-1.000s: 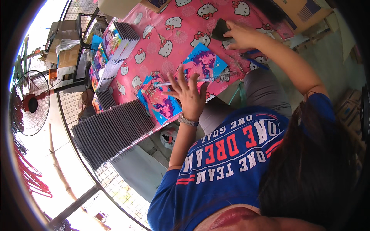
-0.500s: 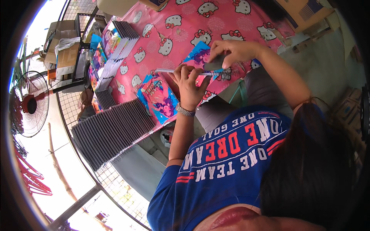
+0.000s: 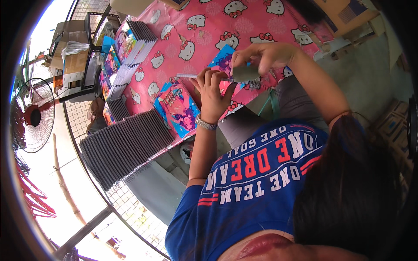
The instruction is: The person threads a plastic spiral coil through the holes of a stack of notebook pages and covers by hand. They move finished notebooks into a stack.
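Observation:
My left hand [image 3: 213,93] is closed around a thin spiral notebook [image 3: 186,76], held almost edge-on with its coil toward the right. Over that coiled end, my right hand [image 3: 275,57] pinches a flat grey piece [image 3: 245,74] between thumb and fingers; whether it is a separate pad or part of the notebook I cannot tell. Behind the hands lies a blue and pink illustrated notebook cover [image 3: 223,58], partly hidden. Left of my left hand, similar notebooks [image 3: 178,108] lie overlapped on the pink patterned tablecloth [image 3: 200,39].
A long row of dark-coiled notebooks [image 3: 126,145] lines the table's near left edge. More notebook stacks [image 3: 126,71] stand behind it. A cardboard box [image 3: 344,17] sits at the far right. Left of the table are a fan [image 3: 37,116], wire mesh and more boxes [image 3: 76,61].
My right hand has lifted and shifted slightly right, and the grey piece now shows more of its face, tilted differently. My left hand keeps its hold on the notebook.

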Tool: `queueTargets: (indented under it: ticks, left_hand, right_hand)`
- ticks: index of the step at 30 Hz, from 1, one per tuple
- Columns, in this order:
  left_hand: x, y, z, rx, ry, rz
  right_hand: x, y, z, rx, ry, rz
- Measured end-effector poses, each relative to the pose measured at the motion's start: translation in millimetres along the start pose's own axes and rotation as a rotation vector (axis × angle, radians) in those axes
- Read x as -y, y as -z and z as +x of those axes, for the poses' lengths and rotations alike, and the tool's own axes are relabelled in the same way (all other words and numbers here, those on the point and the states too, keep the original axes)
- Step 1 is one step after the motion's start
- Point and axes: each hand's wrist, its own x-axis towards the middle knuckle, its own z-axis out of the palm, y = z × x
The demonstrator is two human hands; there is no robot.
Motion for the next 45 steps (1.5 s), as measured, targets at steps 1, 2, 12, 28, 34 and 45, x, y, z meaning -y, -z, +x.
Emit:
queueTargets:
  ticks: [1,2,12,28,34,45]
  left_hand:
    - [0,1,1,0.003,0.006,0.005]
    - [1,1,-1,0.003,0.004,-0.007]
    - [6,-2,-2,-0.035,-0.023,-0.032]
    - [41,21,-2,0.038,0.103,-0.001]
    - [28,8,2,-0.014,0.107,-0.016]
    - [18,2,9,-0.047,0.102,-0.044]
  right_hand:
    - [8,-6,2,-0.110,-0.125,-0.329]
    - [3,-3,4,-0.099,-0.089,-0.236]
    - [5,3,11,0.105,0.074,-0.013]
    - [17,1,43,-0.102,-0.131,-0.601]
    - [8,7,31,-0.020,-0.087,-0.288]
    - [20,5,23,-0.001,-0.046,-0.277]
